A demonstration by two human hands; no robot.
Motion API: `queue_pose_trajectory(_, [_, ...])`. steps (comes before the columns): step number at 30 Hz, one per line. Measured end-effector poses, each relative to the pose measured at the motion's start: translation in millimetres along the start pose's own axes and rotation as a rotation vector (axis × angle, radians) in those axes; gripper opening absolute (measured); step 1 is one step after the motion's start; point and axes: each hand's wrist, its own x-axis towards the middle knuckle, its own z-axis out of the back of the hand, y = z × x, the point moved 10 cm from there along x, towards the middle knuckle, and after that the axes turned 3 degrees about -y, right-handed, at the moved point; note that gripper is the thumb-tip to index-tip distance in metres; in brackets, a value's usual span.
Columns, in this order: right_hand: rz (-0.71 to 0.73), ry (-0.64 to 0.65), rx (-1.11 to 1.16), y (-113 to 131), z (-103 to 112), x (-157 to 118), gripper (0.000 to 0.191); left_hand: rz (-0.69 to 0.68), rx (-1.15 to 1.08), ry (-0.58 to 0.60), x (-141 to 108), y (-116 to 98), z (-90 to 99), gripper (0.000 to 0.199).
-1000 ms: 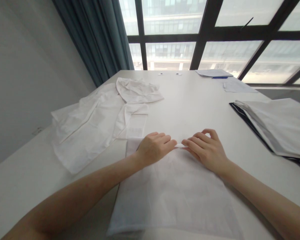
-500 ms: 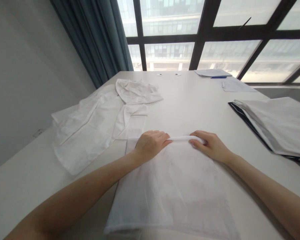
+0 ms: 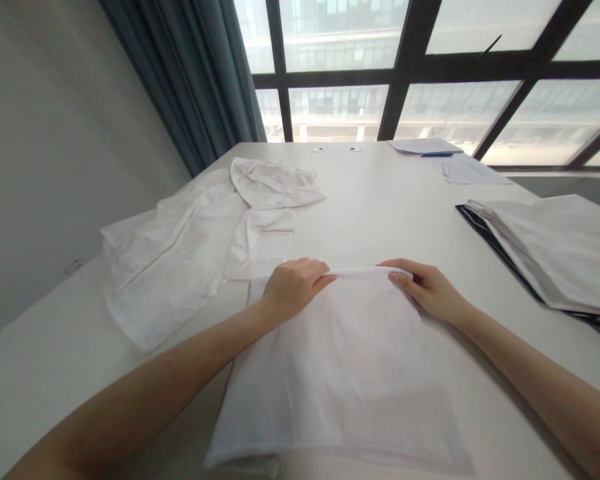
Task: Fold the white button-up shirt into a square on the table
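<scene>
A thin white fabric piece (image 3: pixel 350 373) lies spread over the near part of the table, its far edge lifted a little between my two hands. My left hand (image 3: pixel 293 287) pinches that edge on the left, thumb pointing inward. At the right corner, my right hand (image 3: pixel 423 285) grips the same edge, thumb on the near side and fingers behind. Between the hands the edge runs nearly straight. Something flat and pale shows under the near left hem, too blurred to name.
Crumpled white cloth pieces (image 3: pixel 175 247) and a bunched white cloth (image 3: pixel 275 183) lie at the left. Folded white fabric (image 3: pixel 560 247) rests on a black-and-white one at the right. Papers (image 3: pixel 475 170) and a blue pen (image 3: pixel 437 155) lie by the window. The table (image 3: pixel 370 220) is white.
The rolled-looking far edge now appears flatter and thinner. My left hand has shifted slightly left, and my right thumb has slid right along the edge, toward the corner.
</scene>
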Motion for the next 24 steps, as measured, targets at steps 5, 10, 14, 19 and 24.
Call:
queue_pose_trajectory(5, [-0.124,0.009,0.181,-18.0,-0.6,0.0,0.041,0.009,-0.010,-0.023,-1.5,4.3,2.0,0.047])
queue_pose_trajectory(10, [-0.193,-0.135,0.104,-24.1,11.4,0.3,0.037,0.023,-0.014,-0.022,-1.1,4.5,2.7,0.047])
queue_pose_trajectory(14, [-0.225,-0.211,0.068,-26.0,16.5,-2.2,0.035,0.023,-0.027,-0.024,-1.2,4.7,2.6,0.046])
queue_pose_trajectory(19, [-0.223,-0.111,0.173,-23.6,5.7,-2.0,0.037,0.023,-0.029,-0.013,-1.9,5.5,0.0,0.044])
queue_pose_trajectory(24, [-0.162,0.010,0.083,-15.1,-2.2,-0.3,0.039,-0.042,-0.019,-0.035,-1.5,-2.8,4.2,0.040])
